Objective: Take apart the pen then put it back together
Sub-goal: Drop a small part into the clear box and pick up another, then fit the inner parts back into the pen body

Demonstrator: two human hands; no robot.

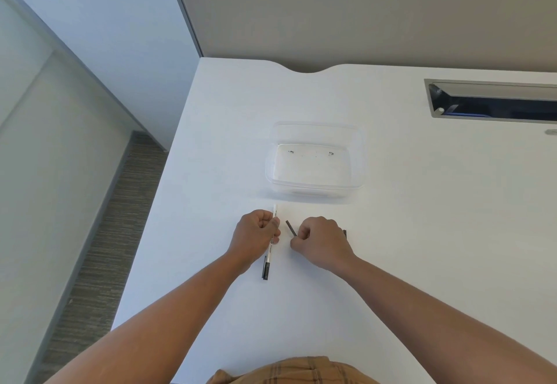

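Observation:
My left hand (256, 234) grips a white pen barrel (274, 212) with black lettering, held lengthwise just over the white table (422, 233). A black cap (265, 267) sits at the barrel's near end. My right hand (319, 242) pinches a small dark pen part (291, 228) that sticks out from its fingers toward the barrel. Another dark bit (344, 234) shows at the far side of the right hand; I cannot tell what it is.
A clear plastic container (313, 160) stands just beyond the hands, with only tiny dark specks inside. A grey cable slot (494, 100) is cut into the table at the back right. The table's left edge drops to carpet.

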